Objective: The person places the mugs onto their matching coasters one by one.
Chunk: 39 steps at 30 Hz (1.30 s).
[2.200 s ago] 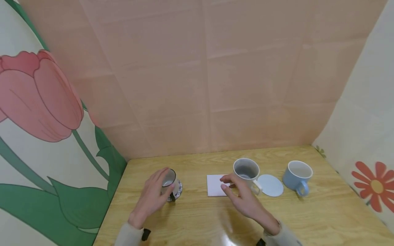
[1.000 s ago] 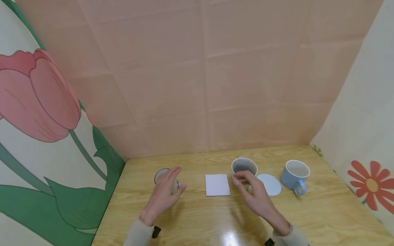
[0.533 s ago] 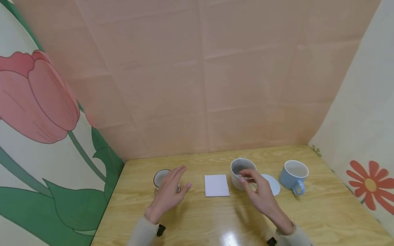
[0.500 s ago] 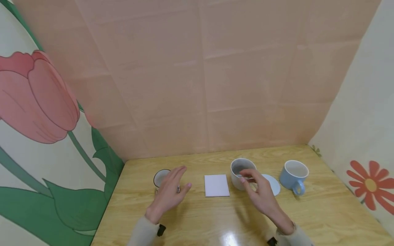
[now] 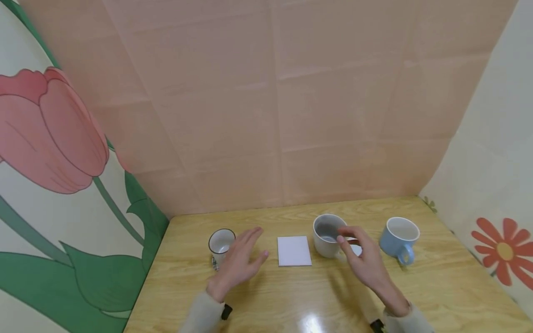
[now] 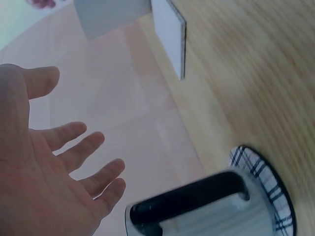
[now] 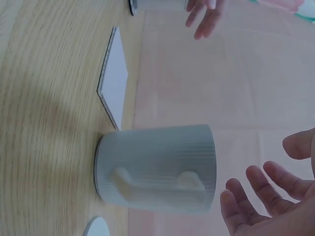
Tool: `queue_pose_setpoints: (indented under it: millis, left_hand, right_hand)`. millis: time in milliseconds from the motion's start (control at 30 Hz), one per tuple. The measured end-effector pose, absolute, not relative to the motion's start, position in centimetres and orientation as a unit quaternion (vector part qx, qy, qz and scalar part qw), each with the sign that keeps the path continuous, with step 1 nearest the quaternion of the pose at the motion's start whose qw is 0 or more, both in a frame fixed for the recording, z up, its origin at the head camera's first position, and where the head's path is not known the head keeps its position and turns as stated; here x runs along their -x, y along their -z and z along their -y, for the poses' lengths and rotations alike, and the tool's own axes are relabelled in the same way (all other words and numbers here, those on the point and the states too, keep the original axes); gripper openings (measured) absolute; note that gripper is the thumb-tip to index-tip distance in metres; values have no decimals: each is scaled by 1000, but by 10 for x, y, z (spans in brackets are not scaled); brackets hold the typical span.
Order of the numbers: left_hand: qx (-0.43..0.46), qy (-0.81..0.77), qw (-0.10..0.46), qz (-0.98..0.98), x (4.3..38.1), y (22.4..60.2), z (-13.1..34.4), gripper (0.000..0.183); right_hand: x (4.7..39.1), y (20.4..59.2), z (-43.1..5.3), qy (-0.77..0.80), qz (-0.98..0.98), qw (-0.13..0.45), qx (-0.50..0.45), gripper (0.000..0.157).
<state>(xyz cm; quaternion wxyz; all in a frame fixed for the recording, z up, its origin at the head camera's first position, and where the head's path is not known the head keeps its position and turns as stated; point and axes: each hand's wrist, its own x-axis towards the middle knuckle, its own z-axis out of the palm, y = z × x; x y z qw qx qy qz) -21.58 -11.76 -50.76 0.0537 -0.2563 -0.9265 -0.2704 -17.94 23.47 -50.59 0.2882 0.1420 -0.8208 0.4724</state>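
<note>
My left hand (image 5: 239,265) hovers just right of a small white mug with a black rim (image 5: 218,254). Its fingers are spread and hold nothing; in the left wrist view there is a gap between them and the mug's black handle (image 6: 197,195). That mug stands upright on a round plaid coaster (image 6: 268,179). At the right, my right hand (image 5: 368,263) floats beside a ribbed white mug (image 7: 157,152), fingers loosely bent around nothing. The right wrist view shows it apart from this upright mug. A white square coaster (image 5: 294,251) lies between the two mugs.
Partly hidden behind my right hand is a round white coaster (image 5: 356,249). A light blue mug (image 5: 395,240) stands farther right, its handle toward me. The wooden table (image 5: 266,300) meets a pink cloth backdrop (image 5: 270,138) at the back.
My left hand has drawn off to the right, uncovering the black-rimmed mug, which sits slightly farther left than at first. My right hand has moved right, from over the square coaster to beside the ribbed mug.
</note>
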Motion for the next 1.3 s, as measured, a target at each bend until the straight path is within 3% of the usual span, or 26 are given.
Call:
queue_pose_setpoints:
  millis: [1033, 1300]
  left_hand:
    - [256, 246, 3, 935, 226, 533, 92, 67]
    - [269, 242, 10, 932, 226, 540, 88, 66]
  right_hand:
    - [176, 528, -259, -439, 853, 269, -85, 21]
    - [174, 535, -261, -443, 862, 240, -63, 21]
